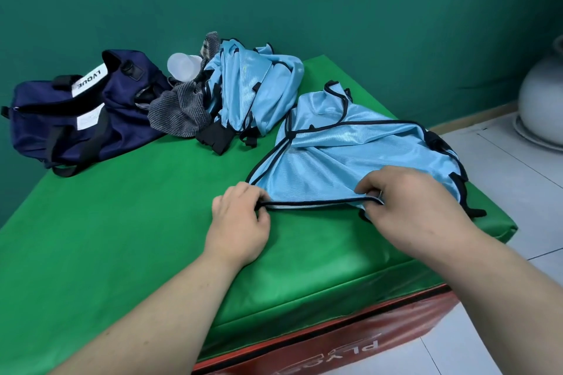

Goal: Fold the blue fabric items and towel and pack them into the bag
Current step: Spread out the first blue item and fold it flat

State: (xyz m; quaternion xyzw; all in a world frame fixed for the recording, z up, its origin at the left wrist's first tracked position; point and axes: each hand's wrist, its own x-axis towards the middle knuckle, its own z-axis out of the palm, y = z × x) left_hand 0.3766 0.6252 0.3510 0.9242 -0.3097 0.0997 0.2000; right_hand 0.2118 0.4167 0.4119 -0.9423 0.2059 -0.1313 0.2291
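A light blue fabric item (344, 155) with black trim lies spread on the green padded surface (137, 222) at the right. My left hand (240, 222) pinches its near black-trimmed hem at the left end. My right hand (417, 207) pinches the same hem at the right end, and the hem is stretched between them. A second crumpled light blue fabric item (253, 88) lies behind it. A grey striped towel (179, 113) lies bunched to its left. The navy bag (76, 113) rests at the far left, with black straps and a white label.
A translucent plastic cup (182, 65) lies behind the towel. The padded surface's right edge drops to a white tiled floor (502, 167). A large white vase (542, 94) stands on the floor at the right. A green wall backs the scene.
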